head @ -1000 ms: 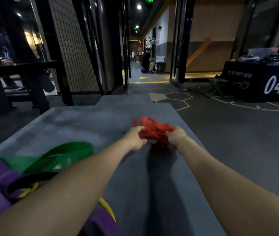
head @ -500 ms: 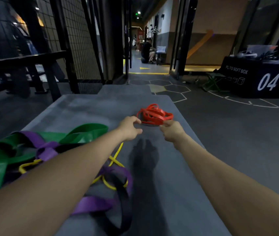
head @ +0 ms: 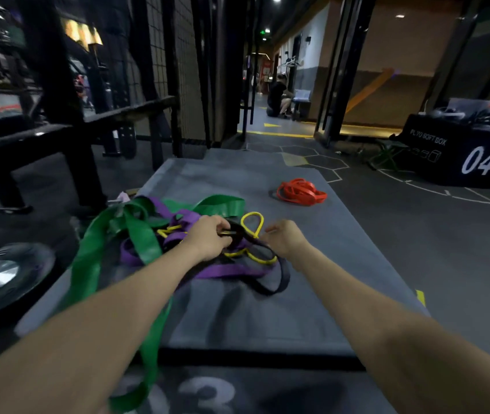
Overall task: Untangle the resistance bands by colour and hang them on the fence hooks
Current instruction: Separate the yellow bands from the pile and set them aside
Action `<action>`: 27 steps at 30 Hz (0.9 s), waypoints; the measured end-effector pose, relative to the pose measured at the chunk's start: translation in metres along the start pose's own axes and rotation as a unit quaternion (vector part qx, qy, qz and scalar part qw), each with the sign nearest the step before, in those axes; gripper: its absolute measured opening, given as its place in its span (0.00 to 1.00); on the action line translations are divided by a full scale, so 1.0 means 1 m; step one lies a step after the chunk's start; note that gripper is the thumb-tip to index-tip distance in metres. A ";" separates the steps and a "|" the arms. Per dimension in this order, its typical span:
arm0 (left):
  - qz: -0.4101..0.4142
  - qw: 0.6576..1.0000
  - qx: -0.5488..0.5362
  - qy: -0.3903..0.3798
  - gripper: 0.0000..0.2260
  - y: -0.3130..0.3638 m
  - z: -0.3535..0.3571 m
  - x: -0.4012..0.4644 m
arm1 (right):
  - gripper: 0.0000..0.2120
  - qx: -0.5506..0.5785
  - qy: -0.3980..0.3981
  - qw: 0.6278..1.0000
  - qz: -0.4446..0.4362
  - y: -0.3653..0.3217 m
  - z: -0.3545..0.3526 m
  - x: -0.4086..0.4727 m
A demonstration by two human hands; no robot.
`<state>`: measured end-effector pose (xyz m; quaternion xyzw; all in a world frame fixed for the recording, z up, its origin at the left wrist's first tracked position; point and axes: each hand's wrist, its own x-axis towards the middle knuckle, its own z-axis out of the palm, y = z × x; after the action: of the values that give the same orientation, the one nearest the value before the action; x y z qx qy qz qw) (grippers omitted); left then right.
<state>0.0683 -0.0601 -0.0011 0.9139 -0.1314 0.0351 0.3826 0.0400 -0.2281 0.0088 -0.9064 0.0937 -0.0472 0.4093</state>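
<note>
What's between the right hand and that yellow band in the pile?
Nothing visible. The right hand hovers open just beside the yellow band, whose loop stands clear on top of the pile; lower down it passes under the black band.

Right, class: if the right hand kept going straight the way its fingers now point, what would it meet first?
The right hand points left, toward the tangle. Most likely it would first meet the yellow band, whose upright loop stands just past the fingertips, with the black band close behind; depth is hard to judge.

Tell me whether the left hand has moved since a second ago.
Yes. The left hand let go of the red bands, lying on the mat, and came back to the tangle.
</note>
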 end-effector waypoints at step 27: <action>0.119 0.956 0.268 -0.010 0.25 -0.059 0.039 -0.034 | 0.14 -0.222 0.004 0.947 -0.230 0.041 0.071 -0.021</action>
<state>0.0500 -0.0408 -0.0744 0.9609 -0.2288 0.1050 0.1156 0.0259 -0.1983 -0.0690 -0.9709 -0.1079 -0.1218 0.1755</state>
